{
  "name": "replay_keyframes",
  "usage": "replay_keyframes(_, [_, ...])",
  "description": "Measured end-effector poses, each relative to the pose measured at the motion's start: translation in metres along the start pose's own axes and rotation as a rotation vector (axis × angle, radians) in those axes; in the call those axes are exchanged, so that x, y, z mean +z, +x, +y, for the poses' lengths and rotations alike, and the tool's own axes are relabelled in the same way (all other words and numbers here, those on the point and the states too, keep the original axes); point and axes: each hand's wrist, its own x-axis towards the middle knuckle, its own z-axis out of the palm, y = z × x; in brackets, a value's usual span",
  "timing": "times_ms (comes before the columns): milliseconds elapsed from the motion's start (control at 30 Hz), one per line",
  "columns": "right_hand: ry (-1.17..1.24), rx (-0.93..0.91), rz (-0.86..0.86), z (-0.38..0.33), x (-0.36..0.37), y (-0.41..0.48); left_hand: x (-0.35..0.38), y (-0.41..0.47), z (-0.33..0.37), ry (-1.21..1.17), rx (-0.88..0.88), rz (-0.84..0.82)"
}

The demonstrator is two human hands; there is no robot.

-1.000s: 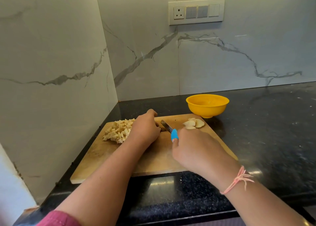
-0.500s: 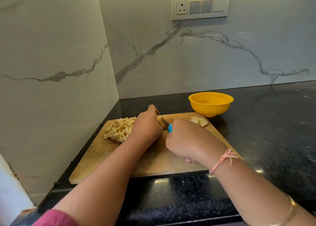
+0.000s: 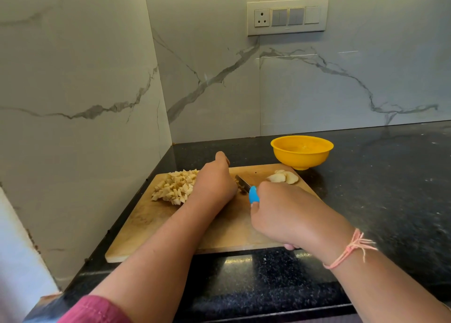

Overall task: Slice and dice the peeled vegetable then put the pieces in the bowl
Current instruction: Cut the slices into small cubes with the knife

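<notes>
A wooden cutting board (image 3: 227,232) lies on the black counter. A pile of pale diced vegetable pieces (image 3: 174,187) sits at its far left. A few uncut slices (image 3: 283,177) lie at its far right corner. My left hand (image 3: 216,182) is curled over something at the board's middle; what it holds is hidden under the fingers. My right hand (image 3: 285,215) grips a knife with a blue handle (image 3: 252,194); the blade points at my left hand. An empty yellow bowl (image 3: 302,151) stands just behind the board's right corner.
Marble walls close the corner at the left and back. A switch panel (image 3: 287,16) is mounted on the back wall. The black counter (image 3: 390,188) stretches to the right of the board. The counter's front edge runs below my forearms.
My right hand drew the knife in toward my left hand, then pulled slightly back. The left hand stays in place on the board. The camera view shifted a little.
</notes>
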Motion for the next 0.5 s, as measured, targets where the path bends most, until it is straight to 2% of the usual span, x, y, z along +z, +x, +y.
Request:
replay_keyframes(300, [-0.011, 0.087, -0.057, 0.008, -0.012, -0.008, -0.002, 0.003, -0.005, -0.077, -0.034, -0.021])
replay_keyframes(500, [0.057, 0.07, 0.056, 0.01, -0.004, -0.001, -0.004, 0.006, -0.008, -0.089, -0.064, -0.024])
